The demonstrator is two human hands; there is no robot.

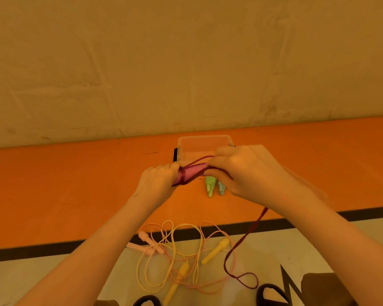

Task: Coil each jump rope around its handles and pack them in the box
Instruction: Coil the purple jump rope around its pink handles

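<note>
A tan wall (186, 62) fills the upper half of the view, and below it lies an orange floor mat (75, 184) edged by a black stripe (31, 252), with pale floor (42, 281) nearer the person. A clear plastic box (205, 146) sits open on the mat just beyond the hands. The right hand (248, 173) is curled, pinching the dark red rope (241, 241) against the far end of the pink handles (192, 172); the rope's loose length hangs from under that hand down to the pale floor, ending in a loop. The left hand (157, 181) grips the near end of the same handles, where several turns of rope are wound. Close below, a tangle of yellow jump rope (184, 270) and pale pink jump rope (148, 244) lies uncoiled. Just beside the right hand on the mat rest two coiled bundles, one green (210, 186) and one blue (221, 188)
</note>
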